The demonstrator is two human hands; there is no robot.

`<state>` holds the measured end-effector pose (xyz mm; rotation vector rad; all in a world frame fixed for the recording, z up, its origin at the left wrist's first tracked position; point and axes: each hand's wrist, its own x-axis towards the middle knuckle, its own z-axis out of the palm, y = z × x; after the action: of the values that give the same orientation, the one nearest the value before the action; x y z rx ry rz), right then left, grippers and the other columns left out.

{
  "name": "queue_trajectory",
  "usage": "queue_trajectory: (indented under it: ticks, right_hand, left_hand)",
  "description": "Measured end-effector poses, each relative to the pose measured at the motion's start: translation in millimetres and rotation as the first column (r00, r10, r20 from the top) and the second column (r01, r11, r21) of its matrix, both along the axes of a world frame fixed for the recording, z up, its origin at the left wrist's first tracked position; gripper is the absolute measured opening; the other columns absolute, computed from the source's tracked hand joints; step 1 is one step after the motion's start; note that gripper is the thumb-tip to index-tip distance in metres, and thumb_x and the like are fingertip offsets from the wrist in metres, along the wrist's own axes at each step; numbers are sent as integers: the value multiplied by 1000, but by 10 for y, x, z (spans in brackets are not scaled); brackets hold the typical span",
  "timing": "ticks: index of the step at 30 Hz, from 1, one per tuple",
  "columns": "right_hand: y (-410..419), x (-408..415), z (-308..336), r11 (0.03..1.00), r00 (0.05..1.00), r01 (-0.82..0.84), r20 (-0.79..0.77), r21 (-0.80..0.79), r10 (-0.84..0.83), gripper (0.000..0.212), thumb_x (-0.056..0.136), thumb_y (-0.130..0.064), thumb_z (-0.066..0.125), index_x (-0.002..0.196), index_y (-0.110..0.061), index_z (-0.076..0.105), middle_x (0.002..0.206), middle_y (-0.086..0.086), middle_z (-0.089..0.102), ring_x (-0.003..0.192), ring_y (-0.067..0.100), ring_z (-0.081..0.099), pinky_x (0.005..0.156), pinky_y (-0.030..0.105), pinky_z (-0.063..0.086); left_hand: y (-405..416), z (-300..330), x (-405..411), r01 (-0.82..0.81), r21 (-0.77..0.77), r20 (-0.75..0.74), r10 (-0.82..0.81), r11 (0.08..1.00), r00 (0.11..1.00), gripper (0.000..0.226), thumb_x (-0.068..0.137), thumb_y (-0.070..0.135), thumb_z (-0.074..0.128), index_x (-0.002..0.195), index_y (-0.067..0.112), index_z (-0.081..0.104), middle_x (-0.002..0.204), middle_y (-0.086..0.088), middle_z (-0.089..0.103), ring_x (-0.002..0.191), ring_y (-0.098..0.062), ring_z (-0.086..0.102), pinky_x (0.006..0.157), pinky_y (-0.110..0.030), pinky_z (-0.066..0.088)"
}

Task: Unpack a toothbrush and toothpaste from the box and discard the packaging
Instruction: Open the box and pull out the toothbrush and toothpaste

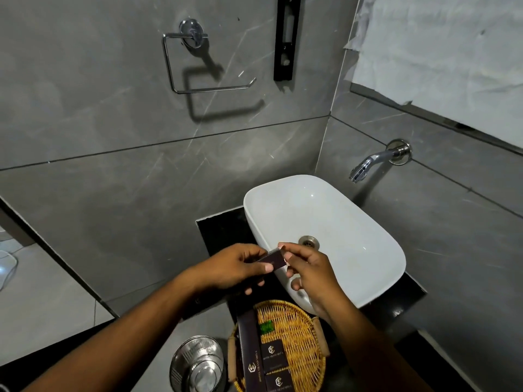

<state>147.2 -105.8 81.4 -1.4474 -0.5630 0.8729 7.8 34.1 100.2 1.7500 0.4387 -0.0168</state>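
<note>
Both hands on the long dark box (pixel 256 321) over the basin edge: left hand (pixel 235 268) grips the body, right hand (pixel 307 268) pinches the end flap. Suggest steady left, pull flap straight out.

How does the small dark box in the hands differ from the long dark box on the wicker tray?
The small box is short and held by both hands over the sink's edge; the long box is slender and lies untouched on the wicker tray. The small box's end flap looks lifted; the long box looks closed. Both are dark.
</note>
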Motion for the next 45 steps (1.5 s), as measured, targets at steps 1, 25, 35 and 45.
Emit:
queue_trajectory:
  ticks: [1, 25, 35, 45]
  right_hand:
    - [11, 4, -32, 1000, 995, 13, -95, 16, -12, 25, 92, -11, 56, 95, -27, 75, 78, -4, 75, 54, 6, 57, 40, 21, 40]
    - [239, -308, -305, 995, 747, 72, -657, -68, -99, 34, 98, -39, 42, 101, -7, 55, 66, 7, 50, 54, 16, 43, 44, 24, 30]
    - [239, -306, -360, 981, 777, 126, -600, -149, -191, 25, 95, -30, 53, 87, -10, 66, 66, 5, 56, 43, 10, 39, 33, 20, 24]
    - [159, 426, -34, 830, 819, 545, 287, -115, -498, 45, 86, -45, 62, 57, -11, 59, 51, 7, 58, 43, 21, 51, 46, 27, 42]
  left_hand:
    - [43, 71, 31, 28, 75, -43, -25, 997, 999, 25, 89, 32, 63, 100, 9, 66, 78, -11, 68, 63, -29, 61, 59, -33, 51]
    - [-347, 945, 667, 753, 628, -778, 115, 199, 618, 37, 85, 44, 63, 102, 12, 69, 84, -2, 64, 68, -19, 56, 59, -32, 44]
    - [-291, 874, 438, 659, 700, -698, 71, 276, 712, 38, 84, 47, 60, 105, 16, 69, 80, 2, 65, 81, -23, 63, 59, -31, 42]
    - [248, 428, -433, 78, 652, -348, 207, 754, 914, 29, 82, 34, 70, 106, 18, 67, 106, -3, 70, 97, -19, 63, 86, -32, 49]
